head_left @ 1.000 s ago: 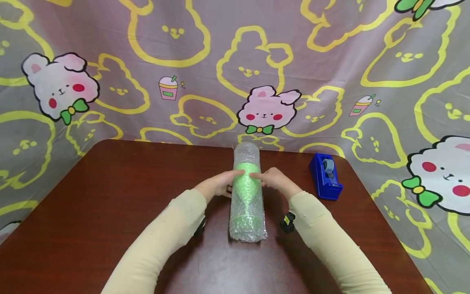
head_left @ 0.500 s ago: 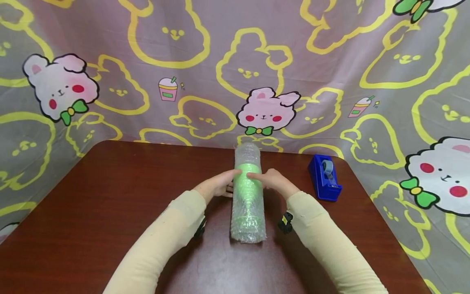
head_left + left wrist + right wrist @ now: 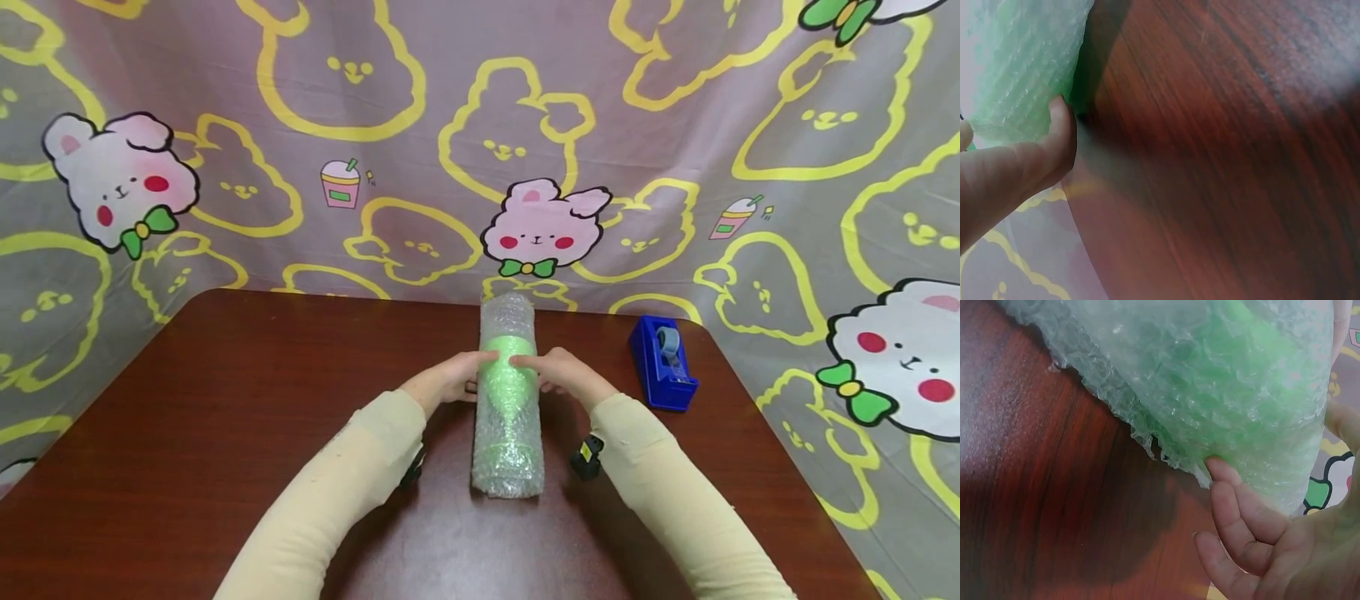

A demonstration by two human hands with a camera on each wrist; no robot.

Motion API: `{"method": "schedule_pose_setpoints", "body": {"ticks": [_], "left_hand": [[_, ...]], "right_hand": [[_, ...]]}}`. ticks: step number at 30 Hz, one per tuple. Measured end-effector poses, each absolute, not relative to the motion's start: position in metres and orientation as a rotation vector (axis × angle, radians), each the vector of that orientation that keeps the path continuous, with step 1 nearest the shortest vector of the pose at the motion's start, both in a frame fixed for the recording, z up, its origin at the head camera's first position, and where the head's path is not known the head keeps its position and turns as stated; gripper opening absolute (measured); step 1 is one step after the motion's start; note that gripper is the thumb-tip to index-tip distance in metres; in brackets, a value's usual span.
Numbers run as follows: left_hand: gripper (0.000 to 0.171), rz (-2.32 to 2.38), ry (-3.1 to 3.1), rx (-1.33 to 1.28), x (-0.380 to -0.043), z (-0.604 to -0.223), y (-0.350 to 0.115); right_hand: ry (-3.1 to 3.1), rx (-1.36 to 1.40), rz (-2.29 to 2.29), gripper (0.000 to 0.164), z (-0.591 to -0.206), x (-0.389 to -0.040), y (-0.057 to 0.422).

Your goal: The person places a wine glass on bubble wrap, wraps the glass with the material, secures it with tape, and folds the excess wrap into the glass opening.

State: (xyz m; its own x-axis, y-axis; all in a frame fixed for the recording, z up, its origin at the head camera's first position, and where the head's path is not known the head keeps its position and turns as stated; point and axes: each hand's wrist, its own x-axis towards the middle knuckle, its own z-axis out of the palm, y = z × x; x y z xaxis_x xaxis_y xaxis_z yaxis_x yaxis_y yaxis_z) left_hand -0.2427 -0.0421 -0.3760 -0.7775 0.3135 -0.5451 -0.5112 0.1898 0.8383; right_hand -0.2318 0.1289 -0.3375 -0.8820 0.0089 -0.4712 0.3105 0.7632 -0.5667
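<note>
A long green object in clear bubble wrap (image 3: 510,425) lies lengthwise on the table, its far end toward the patterned cloth. From the left side my left hand (image 3: 453,375) holds it around the green middle, thumb on top and fingers down at the side. My right hand (image 3: 566,371) holds the opposite side, its thumb also across the top. In the right wrist view, the fingertips (image 3: 1221,469) meet the wrap by its loose, ragged edge (image 3: 1141,431). The left wrist view has the left hand's fingers (image 3: 1063,134) curled against the underside of the wrap.
A blue tape dispenser (image 3: 663,367) with a roll of tape stands at the right, near the table's far corner. The dark red-brown wooden table (image 3: 247,400) ends at a hanging cloth (image 3: 420,167) printed with rabbits, which rises behind and beside it.
Both hands stay at the same part of the wrapped object. It has shifted very slightly, and the right hand's fingers below the thumb show a little more beside it.
</note>
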Motion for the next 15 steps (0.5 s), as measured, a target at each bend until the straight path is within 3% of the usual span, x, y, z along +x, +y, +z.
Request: {"method": "schedule_pose_setpoints", "body": {"ticks": [4,7,15], "left_hand": [[0.062,1.626,1.87,-0.187,-0.242,-0.373,-0.0404],[0.063,1.626,1.87,-0.182,-0.2417,-0.3716,-0.0399],[0.062,1.651,1.867,-0.164,-0.2388,-0.3735,-0.0356]], "right_hand": [[2.521,0.238,-0.909,0.058,-0.3363,-0.2315,0.1289],[2.539,0.228,-0.888,0.046,-0.3355,-0.2318,0.1289],[2.598,0.184,-0.861,0.051,-0.3329,-0.2308,0.1324]]}}
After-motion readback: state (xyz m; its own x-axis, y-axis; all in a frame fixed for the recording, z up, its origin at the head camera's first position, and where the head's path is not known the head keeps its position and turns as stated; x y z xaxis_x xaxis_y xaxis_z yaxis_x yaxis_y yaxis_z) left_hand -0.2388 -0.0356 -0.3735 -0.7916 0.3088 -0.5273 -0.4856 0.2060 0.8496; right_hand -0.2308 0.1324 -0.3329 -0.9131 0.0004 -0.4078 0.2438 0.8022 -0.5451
